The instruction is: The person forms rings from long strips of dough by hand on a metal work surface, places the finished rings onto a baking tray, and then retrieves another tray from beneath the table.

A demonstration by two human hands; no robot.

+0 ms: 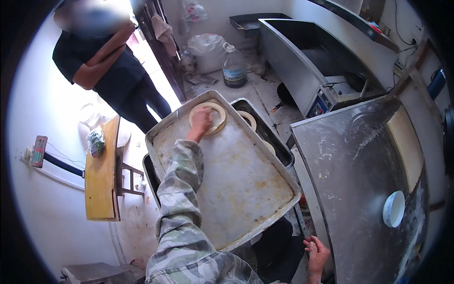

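Note:
My left hand, at the end of a camouflage sleeve, is closed on a pale dough ring lying in the worn metal tray near its far left corner. This tilted tray rests over a darker tray, where more dough rings show partly behind it. Low at the right, beside the steel worktable's edge, my right hand has its fingers curled together; what they hold, if anything, is too small to make out.
A person stands with arms crossed at upper left, by a wooden table. A steel tank, water jug and white sack are at the back. The steel worktable with a bowl is at right.

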